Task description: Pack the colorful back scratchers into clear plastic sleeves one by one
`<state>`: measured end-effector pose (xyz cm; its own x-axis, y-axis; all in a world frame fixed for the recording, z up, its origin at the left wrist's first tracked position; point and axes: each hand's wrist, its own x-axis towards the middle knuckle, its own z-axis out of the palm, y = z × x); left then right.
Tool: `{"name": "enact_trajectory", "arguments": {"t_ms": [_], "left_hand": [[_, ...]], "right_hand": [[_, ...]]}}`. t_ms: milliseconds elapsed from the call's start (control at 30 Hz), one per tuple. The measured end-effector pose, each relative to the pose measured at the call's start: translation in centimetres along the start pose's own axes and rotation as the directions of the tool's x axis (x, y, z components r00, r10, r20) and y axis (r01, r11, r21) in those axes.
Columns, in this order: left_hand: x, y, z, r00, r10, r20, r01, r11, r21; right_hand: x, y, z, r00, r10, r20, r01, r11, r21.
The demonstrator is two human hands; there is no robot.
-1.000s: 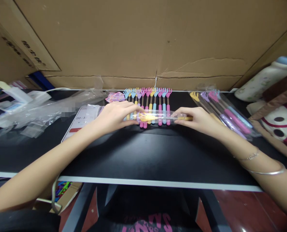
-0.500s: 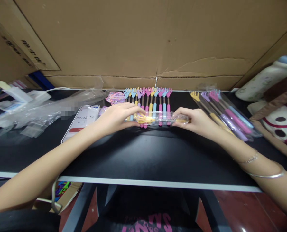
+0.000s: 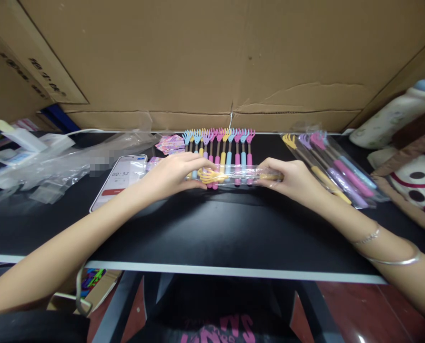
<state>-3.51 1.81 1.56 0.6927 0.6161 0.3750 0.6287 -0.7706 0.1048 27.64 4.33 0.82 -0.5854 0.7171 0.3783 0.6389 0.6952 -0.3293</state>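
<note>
A yellow back scratcher (image 3: 212,176) lies crosswise inside a clear plastic sleeve (image 3: 239,172), its claw end to the left. My left hand (image 3: 178,174) is closed around the sleeve near the claw, thumb below and fingers above. At the other end, my right hand (image 3: 282,177) pinches the sleeve and the yellow handle. Just behind it is a row of loose back scratchers (image 3: 230,147) in pink, blue, yellow and purple, claws pointing to the cardboard. The lower ends of some are hidden behind the sleeve and my left hand.
Several bagged back scratchers (image 3: 330,166) lie on the right of the black table (image 3: 212,228). On the left are a phone (image 3: 117,181) showing a timer, clear plastic sleeves (image 3: 80,155) and printed cards (image 3: 170,144). A cardboard wall (image 3: 212,62) stands behind; a bottle (image 3: 387,119) is at right.
The yellow back scratcher has shifted slightly left within the sleeve, its claw closer to my left hand. Both hands keep nearly the same place and grip.
</note>
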Motion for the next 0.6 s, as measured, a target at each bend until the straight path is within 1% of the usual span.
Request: {"name": "enact_trajectory", "arguments": {"t_ms": [200,300,433,600], "left_hand": [[0.0,0.14,-0.13,1.0,0.013,-0.011,-0.013,1.0,0.018],[-0.07,0.12,0.01,1.0,0.009,-0.018,-0.009,1.0,0.025],[-0.21,0.13,0.23,1.0,-0.02,-0.02,0.02,1.0,0.012],[-0.28,0.31,0.28,0.999,-0.043,-0.016,0.043,0.999,0.001]], "right_hand": [[-0.06,-0.23,0.05,1.0,0.026,0.014,-0.026,1.0,-0.001],[-0.07,-0.32,0.17,0.999,0.053,-0.008,-0.053,0.999,-0.001],[-0.15,-0.32,0.34,0.994,0.091,-0.054,-0.09,0.996,0.009],[-0.32,-0.5,0.33,0.993,0.109,-0.045,-0.107,0.993,0.043]]}}
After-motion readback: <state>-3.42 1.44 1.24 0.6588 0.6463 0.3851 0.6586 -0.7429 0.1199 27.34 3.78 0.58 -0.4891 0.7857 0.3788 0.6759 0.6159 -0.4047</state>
